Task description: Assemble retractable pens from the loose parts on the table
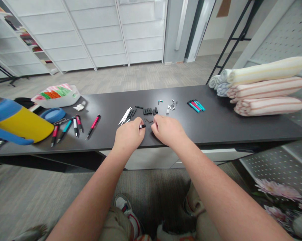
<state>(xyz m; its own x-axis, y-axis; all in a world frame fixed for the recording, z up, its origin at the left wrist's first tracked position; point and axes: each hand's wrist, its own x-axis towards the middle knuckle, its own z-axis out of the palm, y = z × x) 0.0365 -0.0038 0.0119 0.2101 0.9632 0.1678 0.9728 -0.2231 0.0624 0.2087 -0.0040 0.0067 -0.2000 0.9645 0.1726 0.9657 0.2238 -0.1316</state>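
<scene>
Though small, black piece (pixel 142 126) between left fingers (pixel 140 121).

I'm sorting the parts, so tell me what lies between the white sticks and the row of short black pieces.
Slim black sticks lie between white sticks and short black pieces, in the head view.

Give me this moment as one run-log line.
left hand: holds black-tipped piece | right hand: curled, contents hidden | beyond hands: white rods, black tubes | far left: pens
</scene>
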